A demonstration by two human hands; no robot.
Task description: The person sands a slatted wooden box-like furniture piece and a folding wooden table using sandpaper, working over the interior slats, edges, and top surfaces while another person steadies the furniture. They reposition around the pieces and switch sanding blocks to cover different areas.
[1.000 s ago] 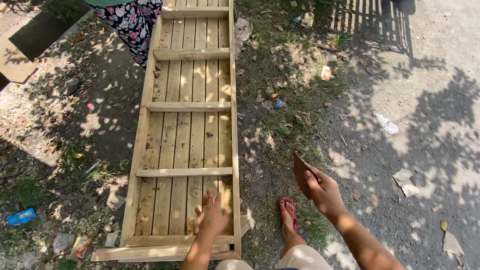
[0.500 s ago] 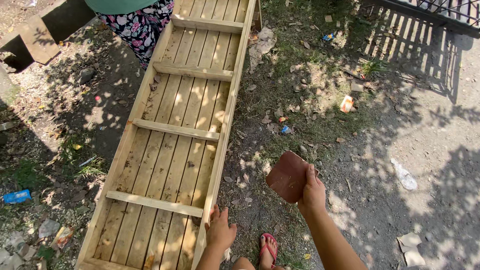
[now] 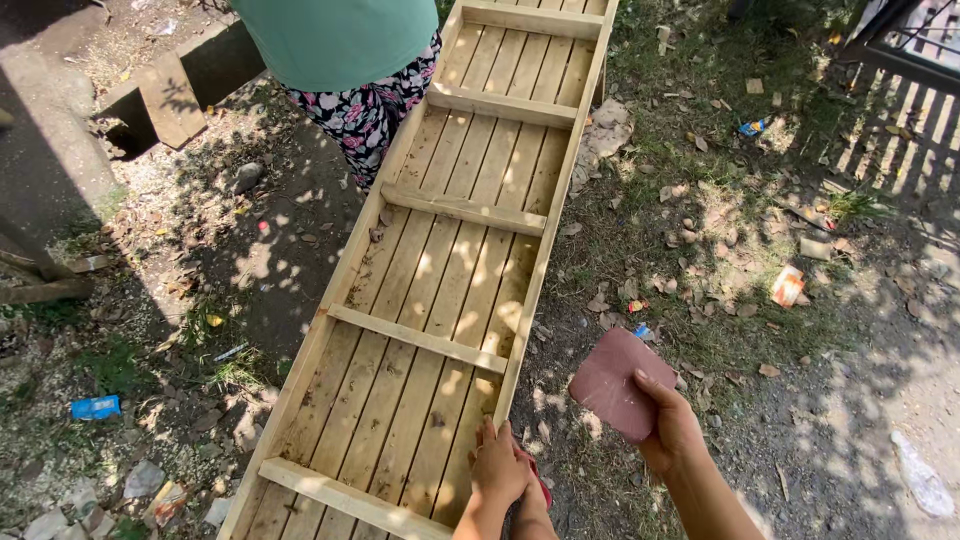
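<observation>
Here the left hand (image 3: 500, 462) rests fingers flat on the near right rail of the long slatted wooden frame (image 3: 455, 280) running away up-frame, while the right hand (image 3: 668, 428), just right, pinches what looks like reddish sandpaper (image 3: 618, 380).

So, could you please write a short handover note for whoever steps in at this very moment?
Left hand: open, resting on the right side rail at the near end of the long pale wooden slatted frame that lies on the ground.
Right hand: holds a reddish-brown sheet of sandpaper in the air, to the right of the frame and off the wood.
Another person in a teal top and flowered trousers stands at the frame's left side, further up.
Done: cannot tell how much wood has been sanded.
Left: the sandpaper is not yet on the wood.
</observation>
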